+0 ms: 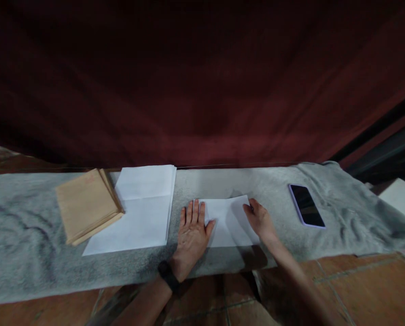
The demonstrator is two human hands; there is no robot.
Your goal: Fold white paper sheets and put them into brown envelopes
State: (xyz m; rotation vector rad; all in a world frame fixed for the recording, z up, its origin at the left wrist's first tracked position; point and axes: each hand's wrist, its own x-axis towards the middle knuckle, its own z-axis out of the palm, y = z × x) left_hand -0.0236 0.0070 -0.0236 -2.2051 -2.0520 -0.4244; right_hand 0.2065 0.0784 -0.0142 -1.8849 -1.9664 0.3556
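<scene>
A folded sheet of white paper (224, 222) lies on the grey cloth (195, 181) in front of me. My left hand (192, 226) rests flat on its left end, fingers stretched out and pointing away from me, with a dark band on the wrist. At the right end, my right hand (259, 219) has its fingers curled around the paper's edge near the far corner, which is raised a little off the cloth. Left of my left hand lies a stack of white sheets (144, 208) with a crease across the top one.
Brown paper envelopes (85, 206) are piled over the left side of the white stack. A phone (307, 206) with a purple edge lies to the right. A dark red curtain (202, 90) hangs behind the cloth. Terracotta tiles (359, 285) cover the floor in front.
</scene>
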